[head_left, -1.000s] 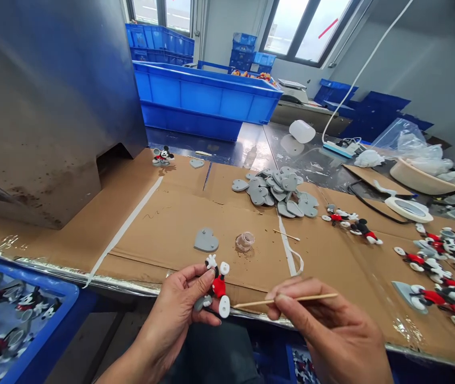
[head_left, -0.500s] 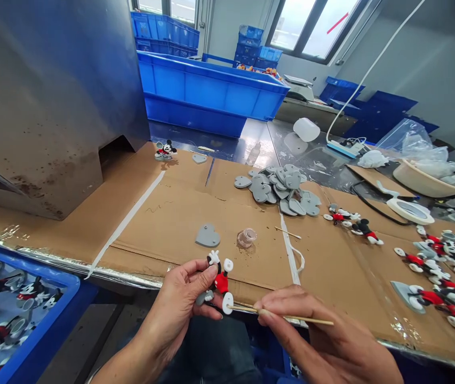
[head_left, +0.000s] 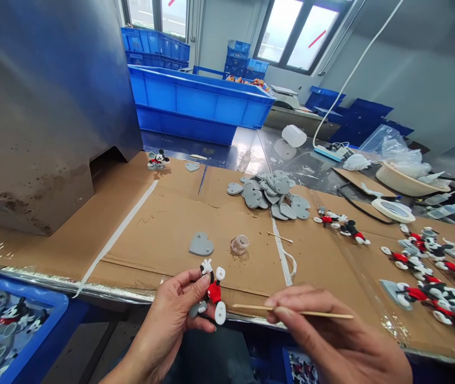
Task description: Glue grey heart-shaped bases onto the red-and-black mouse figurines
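Left hand [head_left: 179, 304] is gripping figurine [head_left: 214, 293] by the counter's [head_left: 163, 224] near edge | its soles are facing right, one white glove pointing up | right hand [head_left: 327, 330] is pinching wooden stick [head_left: 251, 307], long axis running nearly level, tip pointing left (standing just apart from the lower foot) | grey heart [head_left: 201, 245] is lying beyond

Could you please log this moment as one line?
left hand: holds figurine | right hand: holds wooden stick, tip apart from figurine | cardboard: lone grey heart beside small jar
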The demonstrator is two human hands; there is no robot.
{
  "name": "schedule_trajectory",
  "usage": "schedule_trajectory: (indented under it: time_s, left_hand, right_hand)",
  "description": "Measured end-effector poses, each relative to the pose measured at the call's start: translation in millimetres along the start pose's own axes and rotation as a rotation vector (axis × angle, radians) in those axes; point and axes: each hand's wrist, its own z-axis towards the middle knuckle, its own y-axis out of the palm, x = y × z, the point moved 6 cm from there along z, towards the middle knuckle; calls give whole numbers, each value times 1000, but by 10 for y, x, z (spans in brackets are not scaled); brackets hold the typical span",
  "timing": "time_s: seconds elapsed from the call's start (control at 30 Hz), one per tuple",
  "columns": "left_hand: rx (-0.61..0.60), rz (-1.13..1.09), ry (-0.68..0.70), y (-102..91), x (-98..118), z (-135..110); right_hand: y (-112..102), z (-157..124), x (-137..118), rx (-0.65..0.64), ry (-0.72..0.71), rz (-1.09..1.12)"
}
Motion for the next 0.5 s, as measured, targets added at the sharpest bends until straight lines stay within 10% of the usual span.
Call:
schedule_trajectory:
  time_s: [0.27,0.5]
  left_hand:
    - [54,47,25,-178,164,3]
    - [166,122,48,-396,366,-58]
  right_hand:
    - [-390,87,742,512,218,479]
    - [-480,37,1136,649,352,532]
